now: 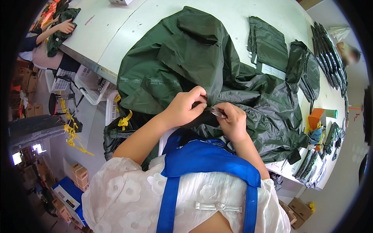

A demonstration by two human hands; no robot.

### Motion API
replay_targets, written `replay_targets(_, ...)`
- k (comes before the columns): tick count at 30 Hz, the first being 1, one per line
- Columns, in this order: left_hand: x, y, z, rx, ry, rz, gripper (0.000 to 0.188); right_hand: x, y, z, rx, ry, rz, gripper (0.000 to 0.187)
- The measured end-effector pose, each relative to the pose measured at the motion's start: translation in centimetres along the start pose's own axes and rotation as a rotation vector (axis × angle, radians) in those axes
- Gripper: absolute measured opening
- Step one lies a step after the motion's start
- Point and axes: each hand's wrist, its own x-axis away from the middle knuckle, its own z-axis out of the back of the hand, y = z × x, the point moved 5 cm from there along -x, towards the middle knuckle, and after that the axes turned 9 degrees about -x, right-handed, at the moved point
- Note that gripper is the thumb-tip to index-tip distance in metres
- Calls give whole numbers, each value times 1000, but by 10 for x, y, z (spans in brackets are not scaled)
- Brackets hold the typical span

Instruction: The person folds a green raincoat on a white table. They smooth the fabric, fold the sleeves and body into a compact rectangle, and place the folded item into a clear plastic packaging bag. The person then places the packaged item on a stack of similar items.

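A large dark green waterproof garment (190, 50) lies crumpled over the table's near edge, in front of my body. My left hand (187, 107) pinches a fold of this thin, shiny fabric between thumb and forefinger. Close beside it, my right hand (232, 119) is closed around small metal thread snips (218, 113). Their shiny blades point toward the left fingertips, at the fabric's edge. My right fingers cover the rest of the snips, and whether the blades touch the fabric I cannot tell.
Folded green pieces (268, 42) and dark packed bundles (328, 58) lie on the white table (116, 27) to the right. An orange box (316, 118) stands nearer. White baskets (91, 83) and yellow straps (70, 128) are at left, where a co-worker's hand (66, 26) holds green fabric.
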Motion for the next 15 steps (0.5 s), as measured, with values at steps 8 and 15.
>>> replay_targets(8, 0, -7, -3, -87, 16, -107, 39, 1, 11, -5, -187, -58, -233, 21)
replay_targets(15, 8, -21, -18, -75, 131, 21, 40, 6, 31, -21, -287, -132, -416, 17)
